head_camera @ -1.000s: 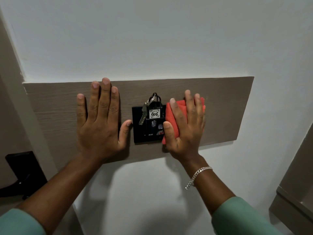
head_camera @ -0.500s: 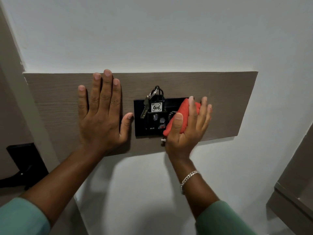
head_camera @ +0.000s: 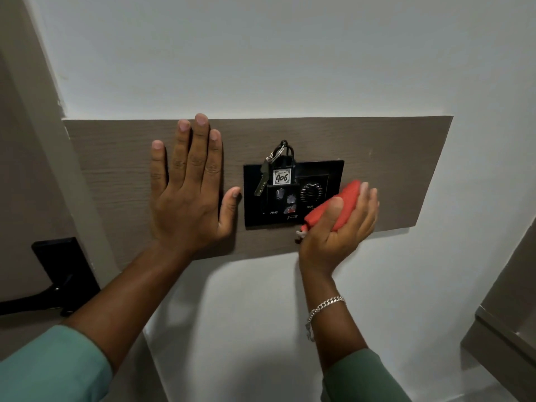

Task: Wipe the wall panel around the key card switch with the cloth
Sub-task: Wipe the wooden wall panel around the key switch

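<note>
A brown wood-grain wall panel (head_camera: 385, 146) runs across the white wall. At its middle sits a black key card switch (head_camera: 293, 195) with a key tag marked 406 and a key hanging in its slot. My left hand (head_camera: 188, 195) lies flat on the panel just left of the switch, fingers spread. My right hand (head_camera: 339, 227) holds a bunched red cloth (head_camera: 342, 204) at the switch's lower right corner, palm turned toward me. The cloth covers part of that corner.
A door with a black handle (head_camera: 55, 280) stands at the left, beside its frame. A grey-brown cabinet edge (head_camera: 504, 329) juts in at the lower right. White wall surrounds the panel above and below.
My right hand went from pressing the cloth flat on the panel to bunching it and turning palm outward, shifting right and uncovering the switch's right half. My left hand stayed put.
</note>
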The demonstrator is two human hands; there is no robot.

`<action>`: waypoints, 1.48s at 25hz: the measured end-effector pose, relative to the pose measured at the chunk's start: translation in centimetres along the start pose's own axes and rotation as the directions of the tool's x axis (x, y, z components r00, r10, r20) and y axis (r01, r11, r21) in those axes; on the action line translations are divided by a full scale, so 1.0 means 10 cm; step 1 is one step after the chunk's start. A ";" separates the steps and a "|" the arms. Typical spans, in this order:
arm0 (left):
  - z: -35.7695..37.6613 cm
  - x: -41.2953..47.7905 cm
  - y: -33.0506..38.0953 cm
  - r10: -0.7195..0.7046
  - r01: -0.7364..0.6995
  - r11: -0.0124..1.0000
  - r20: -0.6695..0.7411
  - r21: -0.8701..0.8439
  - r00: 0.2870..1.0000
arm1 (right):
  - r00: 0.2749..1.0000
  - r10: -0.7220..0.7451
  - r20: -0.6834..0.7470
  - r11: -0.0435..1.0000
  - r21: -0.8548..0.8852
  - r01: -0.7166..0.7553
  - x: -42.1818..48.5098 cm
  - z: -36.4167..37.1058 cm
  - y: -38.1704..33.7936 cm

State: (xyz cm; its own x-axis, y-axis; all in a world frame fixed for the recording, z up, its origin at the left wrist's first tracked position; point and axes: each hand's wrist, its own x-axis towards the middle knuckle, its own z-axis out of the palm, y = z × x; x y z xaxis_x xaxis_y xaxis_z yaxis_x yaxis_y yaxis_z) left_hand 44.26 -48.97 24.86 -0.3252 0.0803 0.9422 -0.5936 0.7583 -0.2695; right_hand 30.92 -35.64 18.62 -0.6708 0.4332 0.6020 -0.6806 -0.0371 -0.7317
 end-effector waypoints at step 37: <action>-0.26 -0.05 0.17 -0.067 0.067 0.921 0.014 -0.383 0.998 | 0.655 -0.481 0.583 0.800 -0.013 0.600 0.29 -0.28 0.08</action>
State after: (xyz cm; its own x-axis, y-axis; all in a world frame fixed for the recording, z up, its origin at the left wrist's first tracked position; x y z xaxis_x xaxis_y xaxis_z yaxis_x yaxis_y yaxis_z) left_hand 45.32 -46.00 24.47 -0.2949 0.0208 0.9553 -0.2866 0.9518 -0.1092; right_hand 29.29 -31.90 18.91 -0.2832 -0.2234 0.9327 -0.9432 0.2413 -0.2285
